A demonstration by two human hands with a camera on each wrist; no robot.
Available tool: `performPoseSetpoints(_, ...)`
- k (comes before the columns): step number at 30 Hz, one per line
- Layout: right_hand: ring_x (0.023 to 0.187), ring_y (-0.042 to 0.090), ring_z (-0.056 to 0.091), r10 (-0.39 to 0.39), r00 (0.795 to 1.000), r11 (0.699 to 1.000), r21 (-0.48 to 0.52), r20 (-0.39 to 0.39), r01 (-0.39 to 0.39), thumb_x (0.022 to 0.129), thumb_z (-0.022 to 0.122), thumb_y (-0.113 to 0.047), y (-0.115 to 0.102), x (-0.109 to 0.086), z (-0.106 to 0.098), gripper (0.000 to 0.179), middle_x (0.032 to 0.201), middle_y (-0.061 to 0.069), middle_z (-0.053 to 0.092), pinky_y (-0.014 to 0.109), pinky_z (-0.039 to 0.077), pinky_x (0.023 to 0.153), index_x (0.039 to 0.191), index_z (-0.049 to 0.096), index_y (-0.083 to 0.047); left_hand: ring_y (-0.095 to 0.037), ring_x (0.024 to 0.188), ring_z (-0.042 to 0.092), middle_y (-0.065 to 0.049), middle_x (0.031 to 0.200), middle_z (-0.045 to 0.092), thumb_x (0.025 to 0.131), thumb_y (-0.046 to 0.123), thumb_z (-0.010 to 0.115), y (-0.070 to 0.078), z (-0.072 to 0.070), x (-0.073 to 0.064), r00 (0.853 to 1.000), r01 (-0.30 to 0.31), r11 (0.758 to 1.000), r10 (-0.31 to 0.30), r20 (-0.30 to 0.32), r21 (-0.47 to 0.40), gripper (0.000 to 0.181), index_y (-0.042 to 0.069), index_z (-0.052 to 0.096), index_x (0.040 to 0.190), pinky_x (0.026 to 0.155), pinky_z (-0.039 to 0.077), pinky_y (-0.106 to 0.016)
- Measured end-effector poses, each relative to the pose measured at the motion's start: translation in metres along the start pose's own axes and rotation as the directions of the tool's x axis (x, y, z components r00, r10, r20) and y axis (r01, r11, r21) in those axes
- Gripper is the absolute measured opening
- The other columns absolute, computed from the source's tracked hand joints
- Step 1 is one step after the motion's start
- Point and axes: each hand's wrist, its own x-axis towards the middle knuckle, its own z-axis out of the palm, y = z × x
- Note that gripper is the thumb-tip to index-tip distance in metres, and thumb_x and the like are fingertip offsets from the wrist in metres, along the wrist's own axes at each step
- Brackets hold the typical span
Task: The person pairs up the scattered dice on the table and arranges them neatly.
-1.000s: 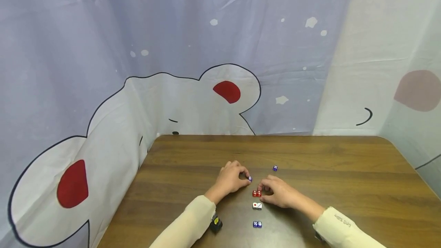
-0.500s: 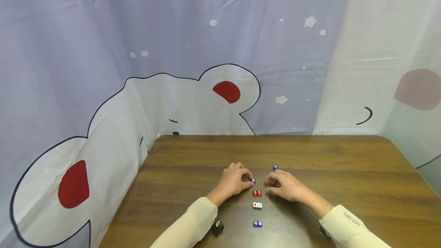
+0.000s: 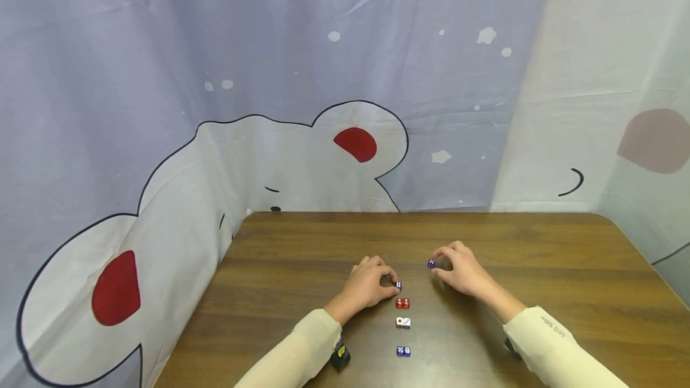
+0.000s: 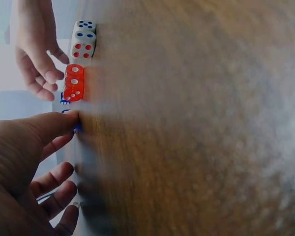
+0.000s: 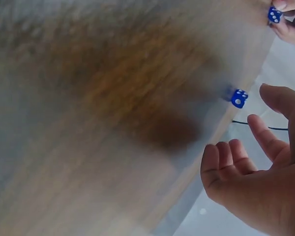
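Observation:
My left hand pinches a blue die between thumb and index finger, just behind the pair of red dice. In the left wrist view the thumb hides most of that die, while the red dice show clearly close by. My right hand reaches around another blue die farther back and to the right. Seen from the right wrist, this blue die lies in front of the thumb and index finger, which are spread apart and do not touch it.
Nearer the person, a pair of white dice and a pair of blue dice line up with the red ones on the brown wooden table. A printed curtain hangs behind the table.
My right hand has left the red dice and moved back and right to the far blue die. My left hand has shifted its blue die slightly right and nearer the red pair.

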Motion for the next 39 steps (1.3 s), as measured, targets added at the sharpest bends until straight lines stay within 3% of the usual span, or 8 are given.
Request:
performPoseSetpoints(8,0.107,0.040,0.051,0.059,0.997,0.997,-0.049,0.040,-0.057,0.083,0.081,-0.022,0.008,0.005,0.005,0.030,0.114,0.020,0.056,0.056,0.043,0.090,0.108,0.070,-0.009,-0.011,0.094,0.048,0.011,0.101,0.056,0.083,0.046,0.081,-0.002,0.001,0.002,1.000,-0.010,1.000,0.009,0.006,0.010,0.017,0.035,0.071,0.090,0.078,0.038,-0.029)
performPoseSetpoints(24,0.105,0.037,0.049,0.128,0.991,0.989,-0.086,0.047,-0.123,0.086,0.078,-0.025,0.014,0.011,0.015,0.014,0.117,0.018,0.057,0.055,0.041,0.086,0.094,0.068,-0.019,-0.011,0.095,0.048,0.012,0.100,0.056,0.083,0.045,0.081,-0.004,0.005,0.003,1.000,-0.016,1.000,0.016,0.021,-0.007,0.016,0.035,0.071,0.092,0.079,0.038,-0.030)
performPoseSetpoints(39,0.101,0.033,0.051,0.077,0.994,0.992,-0.104,0.079,-0.069,0.084,0.079,-0.024,-0.007,0.010,0.021,0.014,0.108,0.011,0.058,0.052,0.043,0.081,0.094,0.069,-0.022,-0.012,0.093,0.047,0.012,0.099,0.055,0.083,0.046,0.081,-0.006,0.003,0.003,1.000,-0.019,1.000,0.019,0.010,-0.023,0.017,0.035,0.071,0.091,0.076,0.036,-0.029)
